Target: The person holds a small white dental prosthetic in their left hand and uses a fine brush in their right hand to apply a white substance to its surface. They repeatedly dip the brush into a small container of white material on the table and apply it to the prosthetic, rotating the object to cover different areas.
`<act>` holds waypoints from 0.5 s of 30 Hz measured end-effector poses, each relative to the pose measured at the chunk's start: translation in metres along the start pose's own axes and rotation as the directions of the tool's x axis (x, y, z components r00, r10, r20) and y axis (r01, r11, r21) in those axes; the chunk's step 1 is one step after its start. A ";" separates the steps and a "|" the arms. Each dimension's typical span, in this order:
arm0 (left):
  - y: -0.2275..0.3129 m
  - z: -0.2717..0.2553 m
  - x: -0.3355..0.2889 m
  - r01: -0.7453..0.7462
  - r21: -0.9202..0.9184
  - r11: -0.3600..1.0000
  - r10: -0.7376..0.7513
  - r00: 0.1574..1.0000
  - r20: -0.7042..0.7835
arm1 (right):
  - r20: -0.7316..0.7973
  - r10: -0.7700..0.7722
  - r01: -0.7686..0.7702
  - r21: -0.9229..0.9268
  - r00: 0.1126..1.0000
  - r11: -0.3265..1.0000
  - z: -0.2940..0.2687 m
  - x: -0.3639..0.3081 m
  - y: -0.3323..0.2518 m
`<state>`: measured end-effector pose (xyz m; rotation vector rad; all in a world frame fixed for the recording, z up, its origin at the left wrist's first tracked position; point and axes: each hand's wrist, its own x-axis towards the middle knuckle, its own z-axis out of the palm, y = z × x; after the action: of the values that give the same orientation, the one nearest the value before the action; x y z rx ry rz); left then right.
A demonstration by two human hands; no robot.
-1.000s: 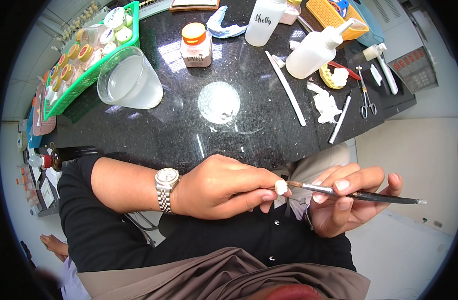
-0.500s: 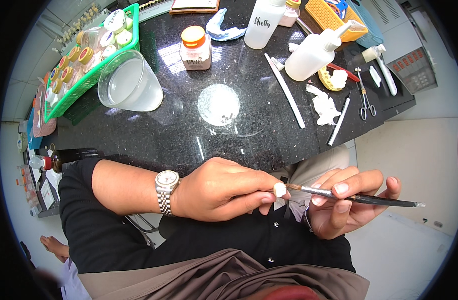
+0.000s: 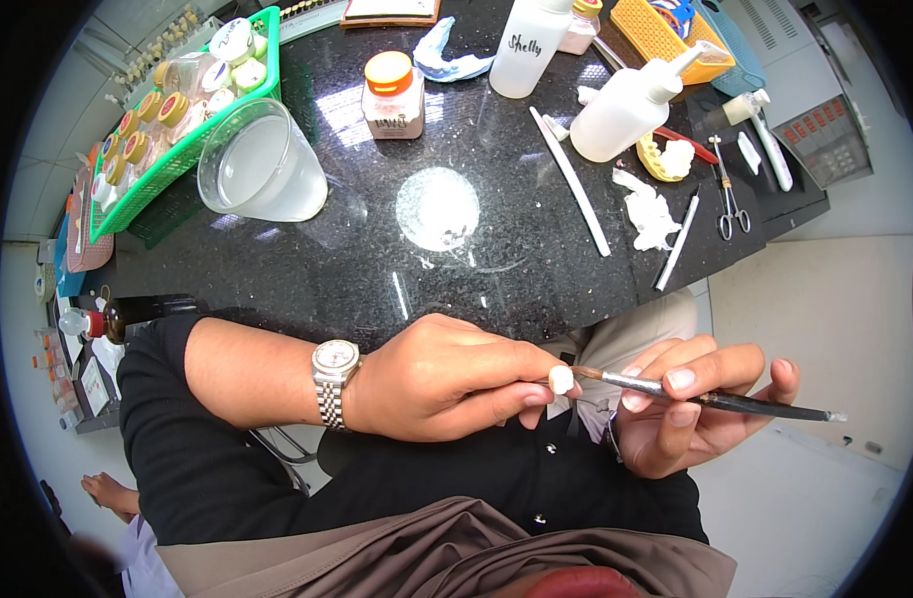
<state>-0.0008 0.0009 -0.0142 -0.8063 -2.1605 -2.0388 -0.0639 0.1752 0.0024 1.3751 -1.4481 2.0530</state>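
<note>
Pinched at the fingertips of my left hand [image 3: 452,379] is a small white tooth-shaped piece [image 3: 561,380]. What the fingers grip behind it is partly hidden. My right hand [image 3: 691,404] holds a thin brush [image 3: 746,402] with a silver ferrule and dark handle between thumb and fingers. Its brown bristles point left and meet or nearly meet the white piece; I cannot tell if they touch. Both hands are in front of the black table's near edge, above my lap.
On the black speckled table [image 3: 357,269] stand a clear cup of cloudy liquid [image 3: 297,174], an orange-lidded jar [image 3: 394,105], two white squeeze bottles [image 3: 616,115] and a green basket of jars [image 3: 167,189]. A white stick [image 3: 571,184], crumpled tissue [image 3: 648,214], a dental model [image 3: 666,157] and scissor-handled forceps [image 3: 728,204] lie right.
The white piece has turned slightly at my left fingertips. The brush has tilted a little, its handle end lower. Both hands stay in nearly the same place.
</note>
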 end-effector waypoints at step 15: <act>0.000 -0.001 0.000 -0.003 0.013 1.000 0.003 1.000 0.005 | 0.012 0.036 -0.036 -0.026 0.999 0.999 -0.002 0.001 -0.005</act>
<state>-0.0010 0.0004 -0.0136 -0.8136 -2.1716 -2.0207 -0.0622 0.1790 0.0058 1.3637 -1.5097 2.0435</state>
